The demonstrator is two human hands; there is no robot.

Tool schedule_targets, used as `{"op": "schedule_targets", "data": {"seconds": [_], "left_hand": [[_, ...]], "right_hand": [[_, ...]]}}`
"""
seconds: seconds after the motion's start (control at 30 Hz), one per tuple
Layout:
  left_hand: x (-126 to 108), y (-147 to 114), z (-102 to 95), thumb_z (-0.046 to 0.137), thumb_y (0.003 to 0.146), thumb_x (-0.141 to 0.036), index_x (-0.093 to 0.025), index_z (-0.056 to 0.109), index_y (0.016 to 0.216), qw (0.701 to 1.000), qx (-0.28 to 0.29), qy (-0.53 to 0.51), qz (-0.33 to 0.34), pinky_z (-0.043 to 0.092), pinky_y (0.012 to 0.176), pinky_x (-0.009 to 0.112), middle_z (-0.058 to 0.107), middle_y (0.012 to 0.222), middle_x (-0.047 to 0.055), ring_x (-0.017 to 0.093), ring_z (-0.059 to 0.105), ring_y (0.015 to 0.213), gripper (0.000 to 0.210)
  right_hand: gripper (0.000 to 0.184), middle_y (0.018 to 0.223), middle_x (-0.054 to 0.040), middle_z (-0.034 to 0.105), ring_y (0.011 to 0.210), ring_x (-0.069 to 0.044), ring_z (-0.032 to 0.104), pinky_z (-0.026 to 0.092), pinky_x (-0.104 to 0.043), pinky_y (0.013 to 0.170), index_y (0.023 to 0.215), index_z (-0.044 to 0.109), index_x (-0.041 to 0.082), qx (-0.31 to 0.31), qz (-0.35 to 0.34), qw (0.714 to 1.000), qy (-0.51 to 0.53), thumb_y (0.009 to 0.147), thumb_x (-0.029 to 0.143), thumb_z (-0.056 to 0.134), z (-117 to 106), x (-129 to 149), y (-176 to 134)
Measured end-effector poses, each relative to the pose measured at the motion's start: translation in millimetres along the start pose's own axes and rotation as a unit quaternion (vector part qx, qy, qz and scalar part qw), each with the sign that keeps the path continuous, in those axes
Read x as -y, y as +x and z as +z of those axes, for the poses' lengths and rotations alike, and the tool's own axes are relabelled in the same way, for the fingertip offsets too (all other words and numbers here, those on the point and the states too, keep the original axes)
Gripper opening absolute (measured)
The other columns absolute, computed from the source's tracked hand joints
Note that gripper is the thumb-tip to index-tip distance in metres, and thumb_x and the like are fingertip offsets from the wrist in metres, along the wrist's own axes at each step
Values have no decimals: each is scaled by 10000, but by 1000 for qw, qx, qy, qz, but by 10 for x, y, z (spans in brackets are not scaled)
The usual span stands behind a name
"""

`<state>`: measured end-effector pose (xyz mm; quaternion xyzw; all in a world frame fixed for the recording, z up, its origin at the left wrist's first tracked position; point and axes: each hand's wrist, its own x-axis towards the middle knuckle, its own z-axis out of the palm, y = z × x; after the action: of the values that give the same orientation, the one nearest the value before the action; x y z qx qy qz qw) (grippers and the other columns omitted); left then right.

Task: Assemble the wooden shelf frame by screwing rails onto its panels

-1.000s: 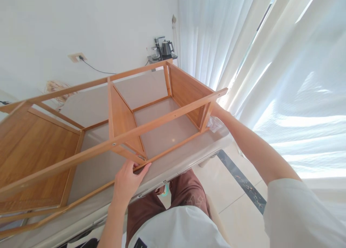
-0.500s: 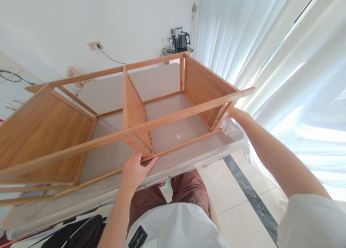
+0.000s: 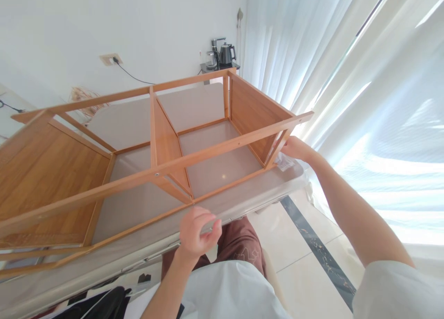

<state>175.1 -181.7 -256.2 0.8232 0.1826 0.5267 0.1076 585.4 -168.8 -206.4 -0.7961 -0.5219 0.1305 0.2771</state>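
Note:
A wooden shelf frame (image 3: 211, 157) with several slatless panels lies on its side on a pale table. My left hand (image 3: 199, 231) is raised in front of the table's near edge, off the wood, fingers loosely curled and the thumb apart, with nothing in it. My right hand (image 3: 294, 148) reaches behind the right end of the frame, beside the end panel (image 3: 255, 115). Its fingertips are mostly hidden by the end rail, so its grip does not show. Just below that hand is a clear plastic bag (image 3: 285, 161), its contents unclear.
The pale table (image 3: 239, 189) runs under the frame. White curtains (image 3: 381, 138) hang at the right. A black kettle (image 3: 227, 53) stands on a small stand at the back wall. Dark items (image 3: 104, 305) lie below the table at the lower left.
My left hand has let go of the frame's lower rail near the middle divider and moved right and towards me. My right hand stays behind the right end.

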Motion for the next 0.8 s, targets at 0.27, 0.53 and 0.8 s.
{"op": "schedule_targets", "data": {"seconds": [0.27, 0.53, 0.8], "left_hand": [[-354, 742, 1071, 584, 967, -279, -203, 601, 1258, 914, 235, -249, -217, 592, 787, 270, 745, 1133, 76, 140, 713, 866, 302], [-480, 753, 944, 630, 962, -285, -225, 682, 1242, 920, 186, -292, -184, 642, 779, 261, 741, 1223, 64, 167, 758, 929, 290], [-293, 375, 322, 680, 913, -190, -262, 768, 1083, 952, 83, -181, -232, 644, 790, 252, 795, 1059, 9, 146, 764, 823, 204]], "right_hand": [[353, 494, 88, 387, 478, -77, 303, 240, -239, 484, 910, 676, 186, 0, 49, 992, 112, 882, 531, 608, -131, 118, -1072], [386, 599, 56, 480, 520, -84, 324, 254, -240, 496, 965, 685, 192, 42, 11, 948, 315, 902, 568, 624, 194, 672, -1660], [321, 590, 96, 210, 541, -85, 222, 213, -248, 518, 1002, 694, 202, 101, -43, 944, 313, 926, 508, 632, 711, 1148, -1652]]}}
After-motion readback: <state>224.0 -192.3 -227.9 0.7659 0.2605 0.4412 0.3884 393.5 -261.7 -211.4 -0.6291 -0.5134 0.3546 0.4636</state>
